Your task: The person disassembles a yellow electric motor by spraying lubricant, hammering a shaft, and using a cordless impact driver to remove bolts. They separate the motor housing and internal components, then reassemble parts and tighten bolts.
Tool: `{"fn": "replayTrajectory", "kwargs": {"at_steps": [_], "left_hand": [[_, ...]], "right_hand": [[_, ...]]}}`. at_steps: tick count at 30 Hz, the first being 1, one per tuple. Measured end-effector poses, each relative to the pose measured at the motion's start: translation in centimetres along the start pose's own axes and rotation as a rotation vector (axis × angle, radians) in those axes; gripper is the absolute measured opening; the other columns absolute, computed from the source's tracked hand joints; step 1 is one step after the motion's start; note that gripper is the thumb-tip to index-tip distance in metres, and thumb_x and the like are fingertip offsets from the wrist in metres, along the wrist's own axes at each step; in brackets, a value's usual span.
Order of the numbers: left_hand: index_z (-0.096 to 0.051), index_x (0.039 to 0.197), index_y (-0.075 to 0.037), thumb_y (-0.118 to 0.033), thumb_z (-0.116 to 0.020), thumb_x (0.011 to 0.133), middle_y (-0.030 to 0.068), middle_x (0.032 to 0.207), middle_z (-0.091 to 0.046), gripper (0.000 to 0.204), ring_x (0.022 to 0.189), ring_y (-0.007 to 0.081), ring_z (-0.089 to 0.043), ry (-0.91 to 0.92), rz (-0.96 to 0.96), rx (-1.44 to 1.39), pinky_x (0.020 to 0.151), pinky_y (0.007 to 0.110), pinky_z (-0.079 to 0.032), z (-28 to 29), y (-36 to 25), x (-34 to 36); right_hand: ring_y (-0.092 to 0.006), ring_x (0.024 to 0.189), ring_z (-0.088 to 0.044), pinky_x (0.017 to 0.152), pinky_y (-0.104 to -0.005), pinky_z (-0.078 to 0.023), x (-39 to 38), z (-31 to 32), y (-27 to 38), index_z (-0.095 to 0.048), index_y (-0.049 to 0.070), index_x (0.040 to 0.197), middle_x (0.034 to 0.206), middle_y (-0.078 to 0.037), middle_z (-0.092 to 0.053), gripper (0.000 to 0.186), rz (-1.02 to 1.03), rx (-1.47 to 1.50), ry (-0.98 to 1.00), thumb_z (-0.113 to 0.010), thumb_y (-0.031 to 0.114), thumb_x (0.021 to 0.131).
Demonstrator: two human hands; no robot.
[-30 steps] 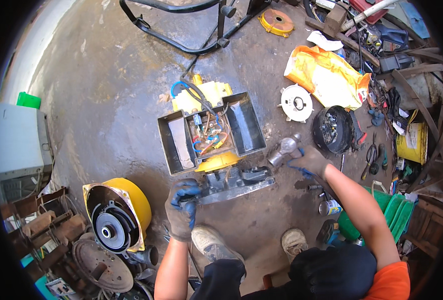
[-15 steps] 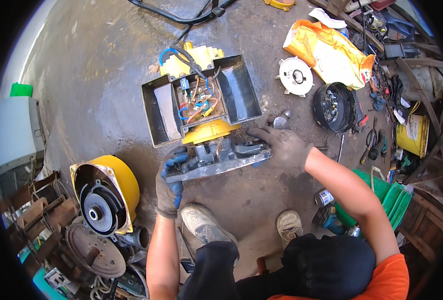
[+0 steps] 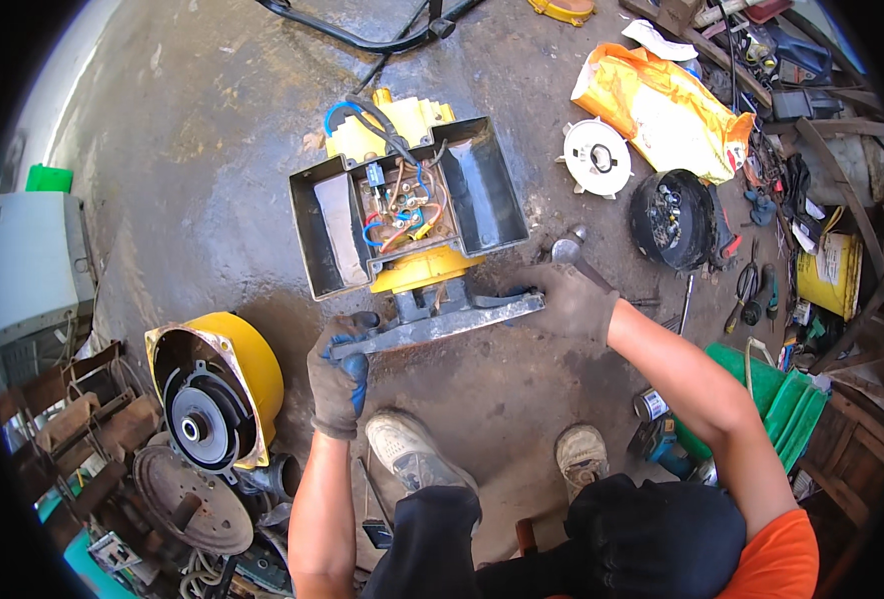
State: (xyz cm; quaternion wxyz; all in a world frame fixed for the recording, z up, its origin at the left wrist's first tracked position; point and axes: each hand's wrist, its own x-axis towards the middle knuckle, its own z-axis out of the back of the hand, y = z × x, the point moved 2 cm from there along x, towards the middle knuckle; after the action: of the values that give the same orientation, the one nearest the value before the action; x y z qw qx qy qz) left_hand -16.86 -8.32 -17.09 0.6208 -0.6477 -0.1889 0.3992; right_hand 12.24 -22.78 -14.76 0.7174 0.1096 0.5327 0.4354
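Note:
Between my feet and the yellow motor [image 3: 424,272] is a dark metal end bracket [image 3: 442,325], set against the motor's near end. My left hand [image 3: 338,377], in a grey and blue work glove, is closed around the bracket's left end. At its right end my gloved right hand [image 3: 572,301] is closed on the edge, its fingertips partly hidden. On top of the motor an open black terminal box [image 3: 484,185] shows brown, blue and red wires [image 3: 402,212] in its middle part, with a hollow compartment on each side.
To the left stands a yellow motor housing [image 3: 258,369] beside a rusty disc [image 3: 177,499]. On the right lie a white fan [image 3: 597,158], a black bowl of small hardware [image 3: 651,225], an orange bag [image 3: 661,110], hand tools [image 3: 743,290] and a green crate [image 3: 791,399].
The bracket sits slightly nearer the motor, with less of a gap showing. My left hand's fingers have rolled over its end. The whole view has shifted a little.

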Motion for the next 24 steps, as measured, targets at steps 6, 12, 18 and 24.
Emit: {"fn": "replayTrajectory", "kwargs": {"at_steps": [6,12,18,24], "left_hand": [[-0.061,0.091,-0.001,-0.06,-0.066,0.086,0.0111,0.103,-0.066,0.06,0.099,0.0183,-0.06,0.027,0.014,-0.068,0.089,0.032,-0.046,-0.1,0.0,0.2],[-0.06,0.109,0.0,-0.041,-0.073,0.086,0.0104,0.112,-0.058,0.048,0.11,0.0205,-0.056,-0.198,-0.059,-0.04,0.1,0.036,-0.044,2.8,-8.2,2.7],[-0.044,0.144,-0.021,-0.03,-0.088,0.057,0.0224,0.15,-0.031,0.098,0.14,0.0477,-0.027,0.358,-0.559,1.451,0.112,0.059,-0.029,-2.8,-16.8,10.1],[-0.04,0.146,-0.02,-0.029,-0.087,0.055,0.0247,0.152,-0.027,0.103,0.137,0.0516,-0.028,0.403,-0.447,1.477,0.111,0.06,-0.029,-3.4,-15.9,10.7]], "right_hand": [[-0.0293,0.11,-0.064,0.096,-0.0373,-0.049,-0.1,-0.2,-0.2,-0.065,0.005,0.119,0.115,-0.016,-0.068,0.051,0.027,0.034,0.008,-0.075,0.035,0.079],[-0.0287,0.112,-0.063,0.097,-0.0363,-0.048,-0.7,-0.2,-0.7,-0.066,0.004,0.118,0.117,-0.016,-0.067,0.049,0.147,0.073,-0.062,-0.075,0.034,0.079],[-0.0305,0.116,-0.059,0.099,-0.0382,-0.047,0.0,0.7,0.5,-0.067,0.006,0.118,0.123,-0.016,-0.063,0.048,0.264,-0.117,-0.042,-0.075,0.031,0.078],[-0.0333,0.121,-0.056,0.103,-0.0405,-0.045,-0.3,0.3,1.7,-0.056,0.011,0.134,0.133,-0.016,-0.056,0.065,0.368,0.119,-0.102,-0.078,0.024,0.074]]}}
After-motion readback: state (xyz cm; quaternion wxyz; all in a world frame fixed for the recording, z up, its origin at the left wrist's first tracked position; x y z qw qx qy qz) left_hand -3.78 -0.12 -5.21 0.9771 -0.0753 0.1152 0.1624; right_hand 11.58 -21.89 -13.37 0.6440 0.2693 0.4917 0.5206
